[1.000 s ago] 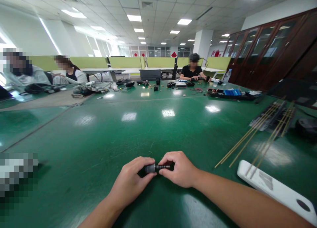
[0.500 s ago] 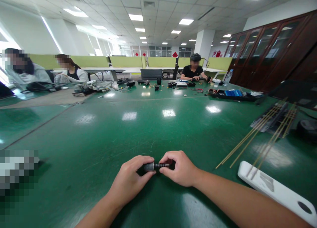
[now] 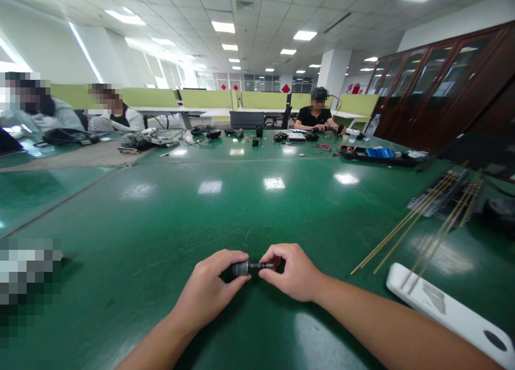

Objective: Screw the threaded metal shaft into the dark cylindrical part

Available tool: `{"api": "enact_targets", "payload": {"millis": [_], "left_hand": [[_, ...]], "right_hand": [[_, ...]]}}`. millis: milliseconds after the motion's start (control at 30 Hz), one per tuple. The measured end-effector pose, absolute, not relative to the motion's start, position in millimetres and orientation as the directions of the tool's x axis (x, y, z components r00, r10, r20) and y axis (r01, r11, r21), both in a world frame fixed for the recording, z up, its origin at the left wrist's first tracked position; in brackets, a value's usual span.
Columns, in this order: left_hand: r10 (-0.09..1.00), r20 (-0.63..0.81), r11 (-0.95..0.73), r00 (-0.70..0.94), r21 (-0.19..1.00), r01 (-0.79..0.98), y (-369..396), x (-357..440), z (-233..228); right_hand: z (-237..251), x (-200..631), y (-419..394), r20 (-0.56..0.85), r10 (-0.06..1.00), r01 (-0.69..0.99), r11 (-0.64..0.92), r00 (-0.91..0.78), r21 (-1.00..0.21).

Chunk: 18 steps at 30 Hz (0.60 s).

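Both hands meet low in the middle of the view, just above the green table (image 3: 249, 198). My left hand (image 3: 209, 289) grips the thicker dark grey cylinder end of a small metal part (image 3: 241, 268). My right hand (image 3: 292, 273) pinches the thin threaded shaft (image 3: 260, 265) that sticks out of that cylinder to the right. The two pieces lie in one horizontal line between my fingertips. Much of the part is hidden by my fingers.
A white flat device (image 3: 446, 311) lies at the right, with several thin brass rods (image 3: 406, 222) resting across it and a black tray (image 3: 440, 195). Three people sit at the far and left sides, among tools and cables (image 3: 148, 142). A blurred patch (image 3: 28, 279) covers the left.
My hands and the part stay in nearly the same place; the fingers have shifted slightly on the shaft. The view has tilted down a little.
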<state>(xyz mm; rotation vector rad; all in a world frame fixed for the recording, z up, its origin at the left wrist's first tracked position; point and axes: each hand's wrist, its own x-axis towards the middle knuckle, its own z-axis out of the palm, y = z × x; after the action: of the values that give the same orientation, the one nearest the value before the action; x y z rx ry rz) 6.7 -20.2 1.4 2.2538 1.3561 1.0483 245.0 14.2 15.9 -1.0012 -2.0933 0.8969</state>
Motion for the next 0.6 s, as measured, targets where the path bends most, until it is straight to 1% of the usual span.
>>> {"api": "enact_targets", "payload": {"millis": [600], "left_hand": [[0.857, 0.445, -0.495, 0.259, 0.575, 0.651, -19.6, 2.4, 5.2]], "right_hand": [[17.6, 245.9, 14.1, 0.26, 0.842, 0.38, 0.461, -0.473, -0.802]]}}
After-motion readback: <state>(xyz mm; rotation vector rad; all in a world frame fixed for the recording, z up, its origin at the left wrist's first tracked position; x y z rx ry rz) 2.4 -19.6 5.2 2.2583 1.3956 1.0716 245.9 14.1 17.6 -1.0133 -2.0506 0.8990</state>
